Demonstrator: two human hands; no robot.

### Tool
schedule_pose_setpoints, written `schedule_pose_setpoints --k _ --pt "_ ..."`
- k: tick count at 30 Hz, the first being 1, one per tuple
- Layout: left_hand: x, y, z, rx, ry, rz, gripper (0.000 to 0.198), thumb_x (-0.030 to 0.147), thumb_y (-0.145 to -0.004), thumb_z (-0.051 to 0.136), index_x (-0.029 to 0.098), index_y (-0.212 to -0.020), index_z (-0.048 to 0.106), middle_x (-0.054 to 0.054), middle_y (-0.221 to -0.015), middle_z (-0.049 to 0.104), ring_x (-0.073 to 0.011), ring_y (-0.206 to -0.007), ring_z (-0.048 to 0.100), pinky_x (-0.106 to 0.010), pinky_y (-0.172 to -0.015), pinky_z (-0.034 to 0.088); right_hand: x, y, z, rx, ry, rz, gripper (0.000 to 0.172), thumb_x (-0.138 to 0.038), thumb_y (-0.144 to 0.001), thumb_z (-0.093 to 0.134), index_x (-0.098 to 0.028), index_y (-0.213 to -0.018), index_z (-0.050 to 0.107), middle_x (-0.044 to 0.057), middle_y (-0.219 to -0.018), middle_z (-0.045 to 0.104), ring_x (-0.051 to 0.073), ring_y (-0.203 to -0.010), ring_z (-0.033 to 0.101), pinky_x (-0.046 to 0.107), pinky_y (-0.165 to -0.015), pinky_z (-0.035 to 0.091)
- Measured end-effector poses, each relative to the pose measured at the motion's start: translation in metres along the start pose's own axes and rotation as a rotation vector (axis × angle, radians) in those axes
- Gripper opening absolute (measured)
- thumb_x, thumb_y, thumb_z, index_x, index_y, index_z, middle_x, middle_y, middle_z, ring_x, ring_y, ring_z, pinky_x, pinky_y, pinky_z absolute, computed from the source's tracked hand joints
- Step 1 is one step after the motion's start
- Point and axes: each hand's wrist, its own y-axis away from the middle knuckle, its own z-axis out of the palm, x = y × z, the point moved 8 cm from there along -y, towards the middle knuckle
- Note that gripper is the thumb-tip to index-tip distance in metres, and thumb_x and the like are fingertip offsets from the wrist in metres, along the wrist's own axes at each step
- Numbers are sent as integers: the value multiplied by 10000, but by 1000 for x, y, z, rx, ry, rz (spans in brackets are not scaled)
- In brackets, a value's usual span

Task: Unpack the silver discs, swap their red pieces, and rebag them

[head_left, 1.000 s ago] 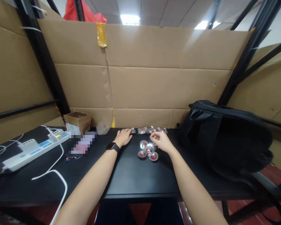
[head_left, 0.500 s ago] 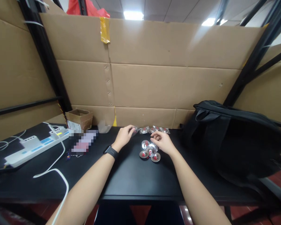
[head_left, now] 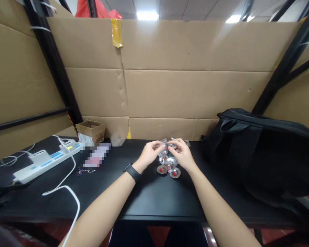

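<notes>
Left-hand grip [head_left: 149, 153] and right-hand grip [head_left: 182, 153] pinch a clear packet [head_left: 164, 146] over the black table [head_left: 162, 202], facing cardboard [head_left: 159, 92].

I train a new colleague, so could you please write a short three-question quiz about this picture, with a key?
1. Which wrist wears the black strapped wristwatch?
2. True or false: the bulky black fabric bag stands right of the round silver discs with red parts.
3. What is between left hand and right hand? a) white plastic power strip; b) small clear plastic packet; c) open brown cardboard box.
Key: 1. left; 2. true; 3. b.
</notes>
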Motion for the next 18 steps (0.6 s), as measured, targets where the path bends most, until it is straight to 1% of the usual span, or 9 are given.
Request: schedule_pose_setpoints --k 2,4,6,8,9,11,13,14,18 --pt "0 0 1 -18 -3 4 388 454 -817 719 123 -1021 719 -142 -1045 750 -248 -942 707 -360 -864 544 0 -1 -5 14 7 -18 152 -351 -856 666 -217 -915 709 69 -1051 570 145 -735 604 290 -650 539" --pt "-1 -1 2 -41 2 6 391 472 -837 690 127 -1021 721 -136 -1048 749 -242 -934 704 -347 -847 542 1 -1 -8 8 6 -18 124 -332 -862 655 -213 -884 680 57 -1016 576 143 -738 597 274 -634 519" --pt "-2 -1 3 -60 4 -3 395 480 -846 676 128 -1018 723 -132 -1039 749 -236 -921 700 -331 -823 538 4 -2 -8 -4 -18 16 159 -319 -862 645 -230 -994 650 51 -1043 588 139 -732 599 254 -595 495" --pt "-2 -1 4 -83 0 -20 398 479 -836 688 125 -1014 726 -127 -1015 750 -229 -900 695 -311 -791 531 7 -2 -7 -24 -44 60 309 -312 -849 653 -258 -1149 604 57 -1129 589 137 -738 608 236 -552 467" --pt "-2 0 5 -98 0 -28 402 479 -827 698 121 -1007 729 -124 -999 750 -224 -885 692 -301 -773 526 7 -2 -5 -40 -43 69 350 -312 -839 660 -263 -1181 598 63 -1165 582 138 -743 609 230 -535 453" --pt "-3 1 7 -132 1 -45 416 487 -811 713 113 -993 732 -117 -970 748 -213 -852 684 -284 -739 513 6 -3 -3 -66 -13 59 288 -318 -828 666 -242 -1105 647 69 -1155 583 139 -741 602 227 -520 433" --pt "-5 2 9 -150 0 -64 435 505 -802 716 106 -975 735 -107 -936 744 -197 -809 671 -269 -704 496 4 -4 -4 -62 25 39 164 -327 -826 663 -209 -940 680 63 -1054 597 140 -720 586 230 -518 419" --pt "-6 2 9 -152 0 -80 448 519 -801 712 105 -970 736 -99 -915 740 -187 -781 662 -262 -682 487 4 -4 -5 -56 38 33 140 -329 -825 663 -201 -882 676 56 -1002 599 143 -716 579 232 -522 416" --pt "-14 3 11 -133 45 -155 493 573 -808 676 114 -974 741 -70 -849 722 -156 -694 628 -241 -613 459 4 -4 -4 -82 37 21 116 -317 -842 638 -201 -842 647 35 -912 598 162 -772 571 246 -597 439"
